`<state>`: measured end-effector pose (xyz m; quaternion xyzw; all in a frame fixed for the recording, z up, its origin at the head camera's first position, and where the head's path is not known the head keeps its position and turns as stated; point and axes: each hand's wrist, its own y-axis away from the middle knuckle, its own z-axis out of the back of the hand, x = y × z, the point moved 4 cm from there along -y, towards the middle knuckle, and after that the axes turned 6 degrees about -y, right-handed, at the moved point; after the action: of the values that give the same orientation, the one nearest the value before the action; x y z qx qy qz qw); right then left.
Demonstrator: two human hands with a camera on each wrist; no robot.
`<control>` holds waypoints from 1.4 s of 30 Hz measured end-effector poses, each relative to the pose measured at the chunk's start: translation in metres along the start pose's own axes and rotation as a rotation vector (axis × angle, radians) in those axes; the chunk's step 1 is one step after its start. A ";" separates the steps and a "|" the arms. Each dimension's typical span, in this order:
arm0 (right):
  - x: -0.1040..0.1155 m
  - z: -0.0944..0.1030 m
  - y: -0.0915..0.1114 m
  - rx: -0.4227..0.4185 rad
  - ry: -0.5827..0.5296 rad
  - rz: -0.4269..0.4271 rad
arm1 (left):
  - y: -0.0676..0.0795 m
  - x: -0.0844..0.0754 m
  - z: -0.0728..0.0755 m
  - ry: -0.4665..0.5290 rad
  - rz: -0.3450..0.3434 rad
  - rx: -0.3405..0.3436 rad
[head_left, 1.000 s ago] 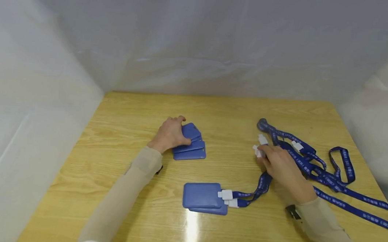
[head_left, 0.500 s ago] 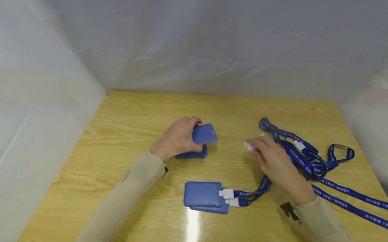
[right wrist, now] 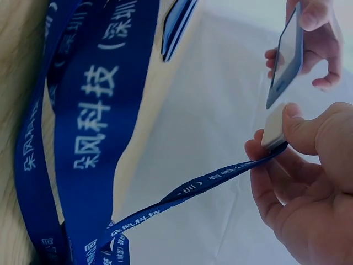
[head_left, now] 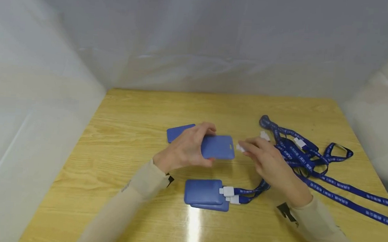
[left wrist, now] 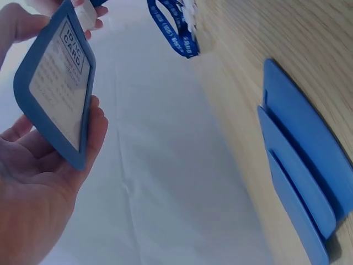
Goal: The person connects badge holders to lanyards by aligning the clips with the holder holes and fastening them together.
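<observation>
My left hand grips a blue ID card holder by its long edges, lifted off the table, its slotted end facing right. In the left wrist view a white printed card shows in its window. My right hand pinches the white clip of a blue lanyard between thumb and fingers, the strap trailing down to the pile. Clip and slotted end are close together, with a small gap in the right wrist view. Several more blue card holders lie overlapping behind my left hand.
Two blue card holders with white clips and straps attached lie at the front middle. Tangled blue lanyards with white clips cover the table's right side. White sheeting rises at the back and sides of the wooden table.
My left hand has picked a card holder off the stack and carried it right. My right hand has lifted the lanyard clip and moved it left toward the holder.
</observation>
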<state>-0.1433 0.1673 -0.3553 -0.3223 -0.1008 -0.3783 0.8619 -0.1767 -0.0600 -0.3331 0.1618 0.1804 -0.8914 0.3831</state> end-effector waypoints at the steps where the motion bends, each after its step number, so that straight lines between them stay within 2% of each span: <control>1: 0.001 0.000 0.000 0.004 -0.001 0.001 | 0.001 -0.001 0.000 0.005 -0.005 0.000; 9: 0.009 -0.001 0.000 0.009 -0.013 0.021 | 0.004 -0.008 0.004 0.027 -0.048 -0.022; 15: 0.013 -0.002 0.000 -0.062 -0.037 0.089 | 0.008 -0.007 0.003 0.083 -0.061 -0.084; 18: 0.015 -0.003 0.000 -0.089 -0.050 0.116 | 0.010 -0.008 0.002 0.049 -0.079 -0.096; 22: 0.018 -0.004 0.000 -0.103 -0.034 0.134 | 0.011 -0.010 0.004 -0.035 -0.149 -0.100; 27: 0.022 -0.004 0.002 -0.101 -0.013 0.133 | 0.015 -0.013 0.008 -0.063 -0.260 -0.143; 31: 0.024 -0.004 0.003 -0.095 -0.010 0.142 | 0.018 -0.018 0.008 -0.106 -0.312 -0.152; 38: 0.026 -0.003 0.003 -0.168 -0.027 0.178 | 0.020 -0.026 0.012 -0.124 -0.318 -0.128; 42: 0.028 -0.005 0.003 -0.208 -0.047 0.189 | 0.023 -0.027 0.014 -0.099 -0.313 -0.157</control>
<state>-0.1221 0.1492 -0.3485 -0.4268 -0.0504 -0.2964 0.8529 -0.1441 -0.0642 -0.3138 0.0574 0.2534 -0.9301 0.2597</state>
